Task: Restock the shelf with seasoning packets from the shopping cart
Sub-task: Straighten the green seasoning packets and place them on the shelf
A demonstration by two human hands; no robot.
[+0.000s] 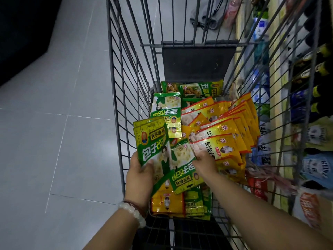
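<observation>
The wire shopping cart [119, 98] holds many seasoning packets: green ones at the back left and yellow-and-red ones [223, 130] fanned out on the right. My left hand [139, 175] grips a small stack of green packets [152, 141] and holds it upright near the cart's left wall. My right hand [205, 163] reaches into the pile, its fingers on another green packet [183, 168] that lies tilted on top; how they close on it is hidden. More green packets [166, 109] lie further back.
The store shelf [277, 109] runs along the right of the cart, stocked with bottles and bagged goods [315, 168]. A dark child-seat flap [198, 62] closes the cart's far end. Grey tiled floor [54, 123] lies to the left.
</observation>
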